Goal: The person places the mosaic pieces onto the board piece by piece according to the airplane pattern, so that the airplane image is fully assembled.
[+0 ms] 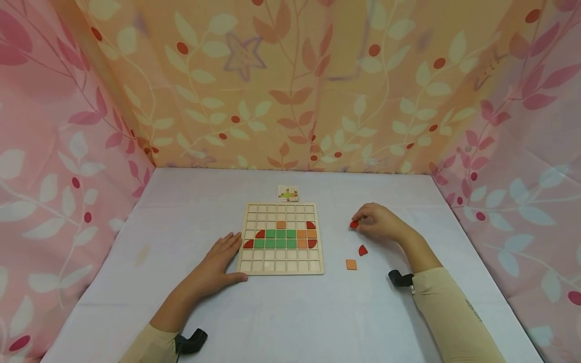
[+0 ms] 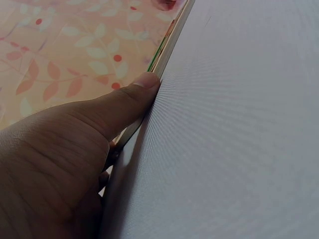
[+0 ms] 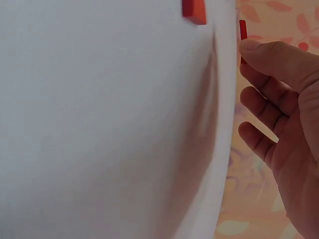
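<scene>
A square wooden grid board [image 1: 281, 267] lies on the table, holding green squares [image 1: 275, 239], orange squares [image 1: 301, 239] and red rounded pieces [image 1: 260, 234]. My left hand [image 1: 213, 269] rests at its lower left corner, the fingers along the left side and the thumb [image 2: 132, 99] touching the front edge. To the right of the board, my right hand [image 1: 381, 222] pinches a red tile [image 1: 354, 225] between thumb and fingertips, raised off the table in the right wrist view. Nearer me lie a loose red quarter-circle tile [image 1: 362, 250] and an orange square tile [image 1: 351, 264].
A small pattern card [image 1: 288, 193] lies just beyond the board's far edge. White cloth [image 1: 181, 196] covers the table. Patterned fabric walls [image 1: 290, 101] stand at the back and both sides. Black camera mounts [image 1: 400, 278] sit at both wrists.
</scene>
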Tool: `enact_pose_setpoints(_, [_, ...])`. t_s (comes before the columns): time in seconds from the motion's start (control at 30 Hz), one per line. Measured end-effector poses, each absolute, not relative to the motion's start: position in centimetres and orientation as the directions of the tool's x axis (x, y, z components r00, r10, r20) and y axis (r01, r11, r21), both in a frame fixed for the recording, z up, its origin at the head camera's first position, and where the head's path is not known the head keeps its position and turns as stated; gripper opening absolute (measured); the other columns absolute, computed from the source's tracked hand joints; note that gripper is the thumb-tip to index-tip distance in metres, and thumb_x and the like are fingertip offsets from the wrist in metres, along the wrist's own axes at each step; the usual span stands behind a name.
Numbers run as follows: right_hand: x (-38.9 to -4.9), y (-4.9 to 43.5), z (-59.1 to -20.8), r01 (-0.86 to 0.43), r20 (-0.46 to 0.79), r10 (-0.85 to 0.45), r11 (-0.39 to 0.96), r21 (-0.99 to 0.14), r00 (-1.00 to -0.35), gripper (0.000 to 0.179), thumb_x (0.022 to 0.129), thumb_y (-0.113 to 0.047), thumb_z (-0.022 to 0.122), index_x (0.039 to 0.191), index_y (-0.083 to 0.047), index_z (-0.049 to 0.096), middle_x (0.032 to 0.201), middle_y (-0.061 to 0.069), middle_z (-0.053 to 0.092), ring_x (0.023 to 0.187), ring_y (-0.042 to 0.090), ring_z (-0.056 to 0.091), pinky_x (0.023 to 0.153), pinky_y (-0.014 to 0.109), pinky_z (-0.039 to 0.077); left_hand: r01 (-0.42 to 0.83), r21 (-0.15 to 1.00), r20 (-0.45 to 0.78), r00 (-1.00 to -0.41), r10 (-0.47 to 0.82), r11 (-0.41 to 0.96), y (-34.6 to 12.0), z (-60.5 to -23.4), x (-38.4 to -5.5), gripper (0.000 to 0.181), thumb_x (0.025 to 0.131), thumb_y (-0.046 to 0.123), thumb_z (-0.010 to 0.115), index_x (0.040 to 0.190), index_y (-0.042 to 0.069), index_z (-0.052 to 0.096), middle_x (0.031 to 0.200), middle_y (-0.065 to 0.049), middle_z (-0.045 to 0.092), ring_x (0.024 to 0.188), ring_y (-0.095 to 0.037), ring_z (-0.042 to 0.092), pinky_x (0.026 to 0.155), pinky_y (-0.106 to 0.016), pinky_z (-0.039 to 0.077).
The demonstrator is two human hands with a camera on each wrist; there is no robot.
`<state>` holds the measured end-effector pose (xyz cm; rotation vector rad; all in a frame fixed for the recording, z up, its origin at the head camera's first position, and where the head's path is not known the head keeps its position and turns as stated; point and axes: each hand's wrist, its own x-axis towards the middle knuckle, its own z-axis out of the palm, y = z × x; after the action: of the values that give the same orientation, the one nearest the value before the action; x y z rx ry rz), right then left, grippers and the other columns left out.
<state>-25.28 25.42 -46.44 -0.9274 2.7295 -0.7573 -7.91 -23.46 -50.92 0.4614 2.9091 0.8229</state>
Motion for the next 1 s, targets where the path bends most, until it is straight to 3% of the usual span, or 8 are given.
enact_pose_setpoints(0.73, [-24.7, 19.0, -43.0, -0.607, 0.101, -0.651, 0.626, -0.49, -0.752, 0.022, 0.091, -0.017, 0.077, 0.113, -0.021, 0.078, 0.11, -0.008, 0.068, 0.113, 0.018, 0.058, 0.105, 0.045, 0.049, 0.261, 0.519, -0.002, -0.952, 0.307, 0.814, -23.5, -51.1, -8.0, 0.11, 0.08, 0.058, 0.082, 0.162, 0.008, 0.029, 0.171, -0.004, 0.022, 0.159, -0.028, 0.012, 0.128, -0.052, 0.014])
enact_pose_setpoints(1.0, [-25.1, 15.9, -42.7, -0.656, 0.145, -0.687, 0.577, -0.487, -0.712, 0.024, 0.091, -0.016, 0.078, 0.115, -0.014, 0.078, 0.11, -0.005, 0.069, 0.113, 0.02, 0.058, 0.105, 0.045, 0.047, 0.259, 0.522, -0.006, -0.952, 0.307, 0.813, -23.4, -51.0, -8.0, 0.11, 0.08, 0.058, 0.082, 0.162, 0.007, 0.029, 0.171, -0.004, 0.023, 0.159, -0.028, 0.012, 0.128, -0.053, 0.014])
